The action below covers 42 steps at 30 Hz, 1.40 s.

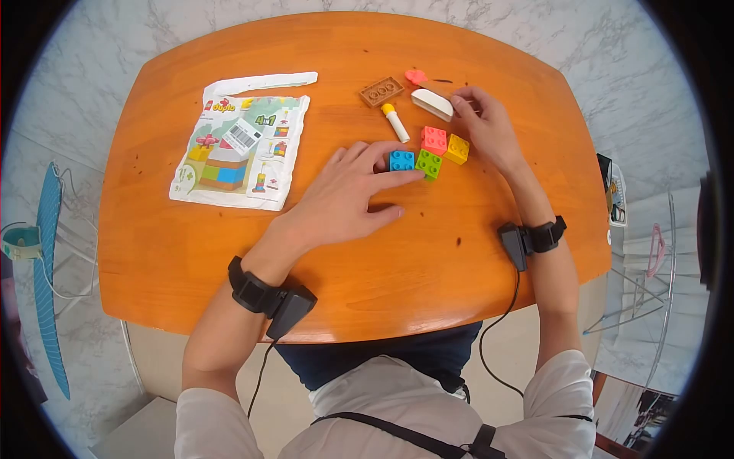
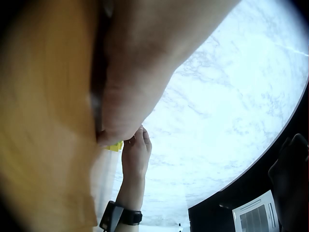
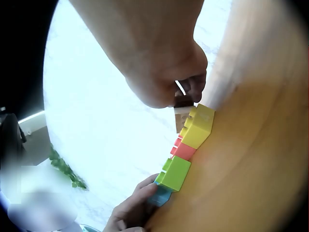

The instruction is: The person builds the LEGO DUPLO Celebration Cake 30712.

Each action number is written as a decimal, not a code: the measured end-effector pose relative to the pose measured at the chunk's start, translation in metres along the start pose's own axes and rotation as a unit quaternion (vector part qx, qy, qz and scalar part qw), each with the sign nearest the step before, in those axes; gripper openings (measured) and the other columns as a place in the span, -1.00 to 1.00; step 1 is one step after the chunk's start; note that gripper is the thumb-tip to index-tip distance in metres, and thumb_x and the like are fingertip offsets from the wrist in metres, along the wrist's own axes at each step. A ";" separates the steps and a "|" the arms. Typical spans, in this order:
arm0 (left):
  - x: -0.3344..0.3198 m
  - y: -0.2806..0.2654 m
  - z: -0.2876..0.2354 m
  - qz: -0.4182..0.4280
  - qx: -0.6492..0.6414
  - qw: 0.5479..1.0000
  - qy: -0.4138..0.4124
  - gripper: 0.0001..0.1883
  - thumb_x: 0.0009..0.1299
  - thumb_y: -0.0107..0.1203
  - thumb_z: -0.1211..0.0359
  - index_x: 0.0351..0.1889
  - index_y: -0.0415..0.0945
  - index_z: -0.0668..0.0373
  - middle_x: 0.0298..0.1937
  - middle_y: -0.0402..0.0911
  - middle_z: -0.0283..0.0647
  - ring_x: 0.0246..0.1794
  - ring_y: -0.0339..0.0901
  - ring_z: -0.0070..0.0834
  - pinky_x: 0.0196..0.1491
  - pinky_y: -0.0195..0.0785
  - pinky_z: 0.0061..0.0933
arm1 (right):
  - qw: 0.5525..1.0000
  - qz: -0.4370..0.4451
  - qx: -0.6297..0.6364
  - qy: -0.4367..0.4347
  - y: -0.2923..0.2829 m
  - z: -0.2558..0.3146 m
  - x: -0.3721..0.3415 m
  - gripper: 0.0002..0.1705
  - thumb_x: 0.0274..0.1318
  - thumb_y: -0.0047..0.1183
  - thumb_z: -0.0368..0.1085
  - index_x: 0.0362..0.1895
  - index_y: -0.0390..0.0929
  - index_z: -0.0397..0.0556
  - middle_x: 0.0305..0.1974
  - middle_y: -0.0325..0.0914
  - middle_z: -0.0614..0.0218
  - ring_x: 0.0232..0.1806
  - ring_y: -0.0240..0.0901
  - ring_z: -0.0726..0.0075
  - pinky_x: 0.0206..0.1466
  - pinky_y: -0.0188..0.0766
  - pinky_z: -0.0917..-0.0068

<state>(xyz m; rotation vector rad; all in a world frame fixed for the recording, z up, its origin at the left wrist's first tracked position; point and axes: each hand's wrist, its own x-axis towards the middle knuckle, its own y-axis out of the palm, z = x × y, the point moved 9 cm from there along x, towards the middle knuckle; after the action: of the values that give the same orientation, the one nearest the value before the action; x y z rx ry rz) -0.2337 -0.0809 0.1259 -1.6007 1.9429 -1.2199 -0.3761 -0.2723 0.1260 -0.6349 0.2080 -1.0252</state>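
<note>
My left hand point(image 1: 344, 187) lies over the table with its fingers spread around a blue brick point(image 1: 401, 161), one finger along its near side, reaching the green brick point(image 1: 429, 164). A pink brick point(image 1: 433, 139) and a yellow brick point(image 1: 458, 149) stand beside the green one; all have studs up. Farther right, my right hand point(image 1: 489, 130) pinches the right end of a white curved-top brick point(image 1: 430, 105) between thumb and fingers. In the right wrist view, the yellow brick point(image 3: 199, 126) stands just below that hand, whose fingertips are partly hidden.
Behind the bricks lie a brown brick point(image 1: 381, 92) on its side showing its hollow underside, a white candle-like piece with a yellow top point(image 1: 395, 122) and a coral flower-shaped piece point(image 1: 415, 77). A Duplo bag point(image 1: 245, 153), torn open, is at the left of the wooden table point(image 1: 367, 283).
</note>
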 end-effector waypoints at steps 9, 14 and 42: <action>0.001 -0.003 0.006 -0.046 -0.057 0.997 -0.005 -0.37 0.31 0.37 0.29 0.39 0.50 -0.03 0.41 0.35 -0.13 0.25 0.38 -0.17 0.33 0.25 -0.20 | 0.990 -0.080 -0.008 -0.117 -0.027 0.043 -0.049 -0.75 0.40 0.14 -0.31 0.05 0.57 -0.16 -0.10 0.65 0.30 -0.15 0.52 0.44 -0.10 0.47 0.46; -0.001 -0.024 0.014 -0.181 -0.156 0.970 -0.033 -0.39 0.33 0.40 0.31 0.35 0.49 0.09 0.36 0.45 -0.14 0.25 0.42 -0.31 0.27 0.28 -0.29 | 0.981 0.040 0.159 -0.100 0.010 0.056 -0.071 -0.81 0.41 0.08 -0.42 0.04 0.53 -0.18 0.02 0.63 0.32 -0.02 0.52 0.45 0.08 0.48 0.46; -0.008 -0.043 0.032 -0.322 -0.127 0.936 -0.066 -0.69 0.33 0.33 0.43 0.01 0.54 0.17 -0.03 0.58 -0.27 -0.05 0.46 -0.51 -0.08 0.30 -0.48 | 0.959 0.236 -0.001 -0.157 0.050 0.072 -0.104 -0.84 0.24 0.24 -0.46 -0.12 0.57 -0.13 0.00 0.52 0.31 -0.25 0.51 0.40 -0.24 0.50 0.48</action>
<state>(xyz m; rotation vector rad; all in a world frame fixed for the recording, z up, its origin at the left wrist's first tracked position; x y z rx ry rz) -0.1814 -0.0859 0.1389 -2.5137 1.5822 -1.0490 -0.3617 -0.1378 0.1416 -0.6979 0.0744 -0.4571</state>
